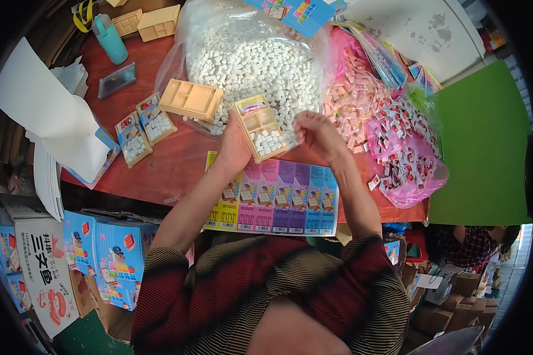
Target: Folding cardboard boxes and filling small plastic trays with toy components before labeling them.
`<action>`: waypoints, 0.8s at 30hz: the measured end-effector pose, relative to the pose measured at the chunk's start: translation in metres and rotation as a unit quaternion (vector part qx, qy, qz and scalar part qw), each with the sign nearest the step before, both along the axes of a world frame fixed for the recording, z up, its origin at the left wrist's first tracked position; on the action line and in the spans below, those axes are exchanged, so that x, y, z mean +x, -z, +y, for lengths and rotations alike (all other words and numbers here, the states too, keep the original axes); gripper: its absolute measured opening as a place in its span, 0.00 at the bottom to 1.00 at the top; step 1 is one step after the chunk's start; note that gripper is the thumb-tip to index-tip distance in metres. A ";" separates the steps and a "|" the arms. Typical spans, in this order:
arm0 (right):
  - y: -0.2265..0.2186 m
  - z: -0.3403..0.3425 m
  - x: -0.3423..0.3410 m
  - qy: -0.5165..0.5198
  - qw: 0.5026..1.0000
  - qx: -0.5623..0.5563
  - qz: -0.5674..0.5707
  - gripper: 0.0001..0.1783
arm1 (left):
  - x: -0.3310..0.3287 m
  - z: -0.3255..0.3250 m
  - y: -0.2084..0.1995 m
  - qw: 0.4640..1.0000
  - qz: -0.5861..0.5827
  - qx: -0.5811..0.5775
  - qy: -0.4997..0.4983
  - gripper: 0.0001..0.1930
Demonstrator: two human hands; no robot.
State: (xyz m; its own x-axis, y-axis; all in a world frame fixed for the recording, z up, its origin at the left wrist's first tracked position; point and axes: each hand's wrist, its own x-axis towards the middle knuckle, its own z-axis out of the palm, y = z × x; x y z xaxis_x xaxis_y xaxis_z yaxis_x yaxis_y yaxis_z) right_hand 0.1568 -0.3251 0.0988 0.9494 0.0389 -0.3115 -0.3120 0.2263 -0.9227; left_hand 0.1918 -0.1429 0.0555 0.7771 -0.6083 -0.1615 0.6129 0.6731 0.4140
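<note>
My left hand [236,145] grips a pale yellow compartment tray [259,121] by its left side, tilted over the table. Inside the tray, white cube-like pieces [267,142] fill the lower compartment, and a small red-and-white packet [254,106] lies in the top one. The two middle compartments look bare. Just right of the tray, my right hand [320,133] is closed with its fingers curled in; whatever they pinch is too small to make out. Behind both hands lies a big clear plastic bag [183,59] heaped with the same white pieces.
Stacked empty trays [190,99] stand left of the bag, beside two filled trays [155,121]. Pink packets [352,89] and red-and-white packets [405,136] lie in bags at right. A colourful printed sheet [272,198] lies at the near edge. A teal bottle [110,40] stands far left.
</note>
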 end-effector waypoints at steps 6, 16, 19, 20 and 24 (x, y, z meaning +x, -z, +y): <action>0.011 0.014 -0.021 -0.010 0.995 -0.074 0.064 0.07 | -0.012 0.000 -0.003 1.000 0.012 0.013 0.015 0.23; 0.026 0.004 -0.029 -0.109 0.989 -0.080 0.055 0.08 | -0.018 0.003 -0.001 0.997 0.030 0.039 0.063 0.20; 0.029 0.001 -0.034 -0.138 0.985 -0.095 0.047 0.08 | -0.020 0.005 0.005 0.996 0.026 0.046 0.077 0.19; 0.029 -0.002 -0.035 -0.137 0.985 -0.093 0.048 0.08 | -0.022 0.004 0.005 0.995 0.011 0.050 0.090 0.19; 0.031 -0.008 -0.030 -0.173 0.981 -0.061 0.064 0.08 | -0.024 0.006 0.002 0.992 0.041 0.023 0.117 0.18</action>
